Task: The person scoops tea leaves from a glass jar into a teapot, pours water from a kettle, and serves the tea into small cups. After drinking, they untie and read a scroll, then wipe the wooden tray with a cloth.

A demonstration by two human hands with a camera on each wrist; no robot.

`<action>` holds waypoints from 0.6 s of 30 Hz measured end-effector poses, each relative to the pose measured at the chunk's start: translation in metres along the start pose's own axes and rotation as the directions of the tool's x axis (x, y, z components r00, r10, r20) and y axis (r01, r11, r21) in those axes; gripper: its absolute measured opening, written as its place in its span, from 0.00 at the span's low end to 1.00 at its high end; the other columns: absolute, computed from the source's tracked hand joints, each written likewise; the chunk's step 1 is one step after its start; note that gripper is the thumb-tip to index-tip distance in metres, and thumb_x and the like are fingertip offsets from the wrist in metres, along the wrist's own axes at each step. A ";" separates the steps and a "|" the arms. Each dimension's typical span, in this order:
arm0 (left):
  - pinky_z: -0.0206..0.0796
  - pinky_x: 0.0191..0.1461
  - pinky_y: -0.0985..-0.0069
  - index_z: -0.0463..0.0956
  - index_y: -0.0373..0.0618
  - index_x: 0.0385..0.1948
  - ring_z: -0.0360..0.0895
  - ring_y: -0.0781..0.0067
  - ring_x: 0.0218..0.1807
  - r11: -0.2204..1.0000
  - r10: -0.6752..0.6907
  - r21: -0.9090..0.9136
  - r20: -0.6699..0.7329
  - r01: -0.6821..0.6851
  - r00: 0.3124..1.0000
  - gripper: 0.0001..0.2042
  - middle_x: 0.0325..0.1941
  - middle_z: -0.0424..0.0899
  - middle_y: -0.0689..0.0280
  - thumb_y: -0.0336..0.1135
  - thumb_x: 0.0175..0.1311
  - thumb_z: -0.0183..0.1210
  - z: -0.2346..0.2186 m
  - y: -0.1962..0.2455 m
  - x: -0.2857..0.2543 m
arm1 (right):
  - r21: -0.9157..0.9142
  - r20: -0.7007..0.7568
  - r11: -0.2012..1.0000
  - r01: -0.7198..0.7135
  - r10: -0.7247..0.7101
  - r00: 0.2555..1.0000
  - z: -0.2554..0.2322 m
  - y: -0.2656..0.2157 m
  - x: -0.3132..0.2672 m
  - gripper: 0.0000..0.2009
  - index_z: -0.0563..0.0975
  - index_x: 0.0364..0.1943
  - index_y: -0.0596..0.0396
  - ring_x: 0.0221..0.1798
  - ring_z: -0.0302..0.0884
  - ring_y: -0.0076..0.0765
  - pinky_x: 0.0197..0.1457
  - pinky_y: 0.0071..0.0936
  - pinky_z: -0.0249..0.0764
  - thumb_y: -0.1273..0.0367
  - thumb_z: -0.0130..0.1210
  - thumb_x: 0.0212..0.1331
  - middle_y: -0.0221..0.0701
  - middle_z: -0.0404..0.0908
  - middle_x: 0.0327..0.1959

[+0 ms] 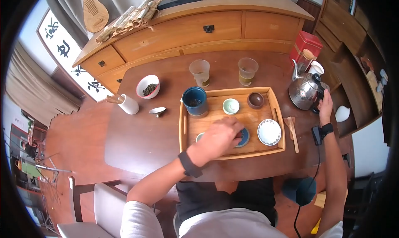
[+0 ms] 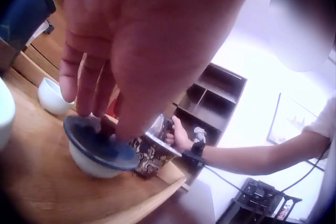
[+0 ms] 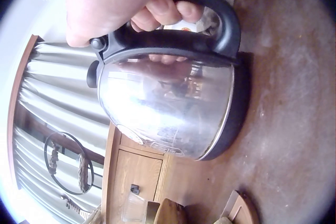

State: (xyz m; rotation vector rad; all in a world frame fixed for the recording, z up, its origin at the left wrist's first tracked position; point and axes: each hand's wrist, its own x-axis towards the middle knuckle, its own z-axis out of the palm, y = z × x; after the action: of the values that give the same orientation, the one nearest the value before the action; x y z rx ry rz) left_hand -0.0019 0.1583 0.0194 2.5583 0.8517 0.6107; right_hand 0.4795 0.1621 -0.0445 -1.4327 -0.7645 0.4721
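My left hand (image 1: 220, 137) reaches over the wooden tray (image 1: 195, 155). Below its fingers is a small round dish (image 2: 100, 148), blue on top and white below. Thumb and fingertips come together at the dish's blue top, pinching there; the palm partly hides the contact. On the right, my right hand (image 1: 326, 107) grips the black handle of a shiny metal kettle (image 3: 163, 106), fingers wrapped round it. A patterned white dish (image 1: 269, 132), a pale green cup (image 1: 231, 107), a brown cup (image 1: 255, 100) and a blue canister (image 1: 195, 102) also stand on the tray.
Two frosted cups (image 1: 200, 73) stand behind the tray. To the left are a bowl of tea leaves (image 1: 148, 87), a small strainer (image 1: 158, 111) and a white tool holder (image 1: 129, 105). A wooden tool (image 1: 292, 134) lies right of the tray. A red box (image 1: 306, 48) stands behind the kettle.
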 end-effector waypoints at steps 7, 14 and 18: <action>0.63 0.67 0.60 0.65 0.39 0.61 0.72 0.49 0.61 0.922 -0.221 0.212 -0.398 0.324 0.890 0.40 0.54 0.78 0.50 0.38 0.44 0.76 -0.067 -0.071 -0.010 | -0.004 -0.011 1.000 0.012 -0.012 1.000 0.001 0.001 0.000 0.17 0.79 0.39 0.48 0.15 0.50 0.10 0.17 0.17 0.44 0.51 0.47 0.72 0.13 0.60 0.16; 0.66 0.65 0.64 0.64 0.35 0.61 0.74 0.53 0.60 0.942 -0.333 -0.071 -0.287 0.327 0.898 0.40 0.55 0.77 0.50 0.38 0.45 0.76 -0.053 -0.104 -0.016 | -0.019 -0.005 1.000 0.011 -0.011 1.000 -0.003 0.005 0.003 0.17 0.78 0.42 0.48 0.16 0.52 0.10 0.17 0.16 0.46 0.51 0.47 0.72 0.14 0.62 0.17; 0.65 0.66 0.65 0.64 0.37 0.59 0.73 0.54 0.61 0.962 -0.273 -0.122 -0.353 0.245 0.895 0.37 0.58 0.75 0.51 0.34 0.45 0.75 -0.056 -0.097 -0.018 | -0.019 -0.011 1.000 0.009 -0.009 1.000 -0.001 0.002 0.001 0.17 0.78 0.44 0.48 0.16 0.52 0.10 0.18 0.16 0.46 0.51 0.47 0.72 0.15 0.62 0.18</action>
State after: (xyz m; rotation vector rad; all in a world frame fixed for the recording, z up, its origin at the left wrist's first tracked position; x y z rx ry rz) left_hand -0.0886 0.2312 0.0152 2.2402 1.2439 1.0315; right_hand 0.4816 0.1624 -0.0464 -1.4480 -0.7680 0.4508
